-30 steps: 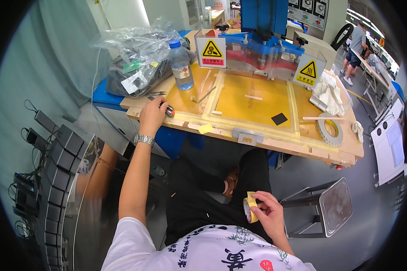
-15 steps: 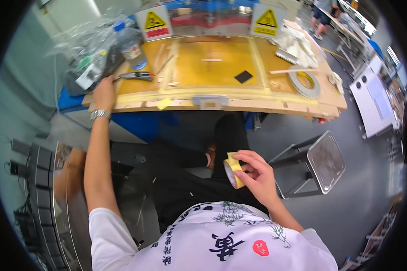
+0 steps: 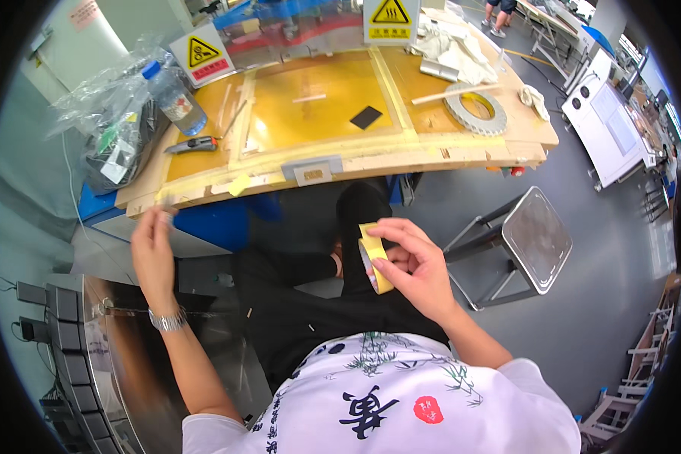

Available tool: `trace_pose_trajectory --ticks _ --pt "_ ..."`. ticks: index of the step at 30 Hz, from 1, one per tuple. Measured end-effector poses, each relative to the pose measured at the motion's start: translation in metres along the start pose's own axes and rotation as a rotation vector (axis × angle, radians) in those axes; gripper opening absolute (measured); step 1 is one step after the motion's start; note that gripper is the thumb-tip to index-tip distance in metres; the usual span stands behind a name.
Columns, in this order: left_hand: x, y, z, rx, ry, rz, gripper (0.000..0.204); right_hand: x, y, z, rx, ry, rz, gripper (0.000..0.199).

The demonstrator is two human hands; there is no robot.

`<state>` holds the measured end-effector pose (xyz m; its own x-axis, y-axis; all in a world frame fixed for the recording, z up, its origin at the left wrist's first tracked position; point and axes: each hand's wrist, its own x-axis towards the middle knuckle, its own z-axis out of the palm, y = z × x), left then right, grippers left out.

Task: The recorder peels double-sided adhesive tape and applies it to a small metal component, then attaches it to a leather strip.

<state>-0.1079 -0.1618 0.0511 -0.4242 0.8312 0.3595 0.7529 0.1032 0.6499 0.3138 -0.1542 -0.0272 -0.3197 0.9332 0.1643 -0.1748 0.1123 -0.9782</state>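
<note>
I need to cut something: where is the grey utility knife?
In the head view, the grey utility knife lies on the yellow workbench, left side, just below the clear plastic water bottle.

Left hand (image 3: 153,246) raised, fingers loosely curled — right hand (image 3: 412,265) mid-lap, grip pinched shut.

This is a factory workshop. A long wooden work surface (image 3: 461,151) covered with yellow sheeting carries triangular hazard signs (image 3: 201,54), a utility knife (image 3: 191,144) and a toothed metal ring (image 3: 474,109). Around it lie a grey concrete floor (image 3: 583,318), a metal stool (image 3: 536,238), and further workbenches and machine cabinets (image 3: 613,129) beyond.
</note>
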Motion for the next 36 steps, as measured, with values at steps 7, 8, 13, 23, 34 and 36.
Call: trace_pose_trajectory --ticks 7,8,13,23,34,36 --pt "-0.080 0.073 0.078 -0.716 -0.877 -0.181 0.026 0.008 0.002 0.010 -0.055 -0.042 -0.025 0.043" --pt "-0.079 0.076 0.082 -0.625 -0.928 -0.109 0.025 0.008 0.002 0.012 -0.066 -0.036 -0.034 0.044" --pt "-0.081 0.082 0.102 -0.377 -0.861 0.248 0.025 0.002 0.004 0.013 -0.070 -0.020 -0.034 0.045" --pt "-0.075 0.096 0.109 -0.233 -0.873 0.402 0.027 0.001 0.010 0.019 -0.081 -0.080 -0.019 0.049" --pt "-0.081 0.102 0.113 -0.184 -0.843 0.420 0.024 0.002 0.014 0.022 -0.111 -0.084 -0.046 0.051" --pt "-0.081 0.101 0.113 -0.194 -0.850 0.416 0.023 0.001 0.013 0.023 -0.111 -0.082 -0.027 0.050"
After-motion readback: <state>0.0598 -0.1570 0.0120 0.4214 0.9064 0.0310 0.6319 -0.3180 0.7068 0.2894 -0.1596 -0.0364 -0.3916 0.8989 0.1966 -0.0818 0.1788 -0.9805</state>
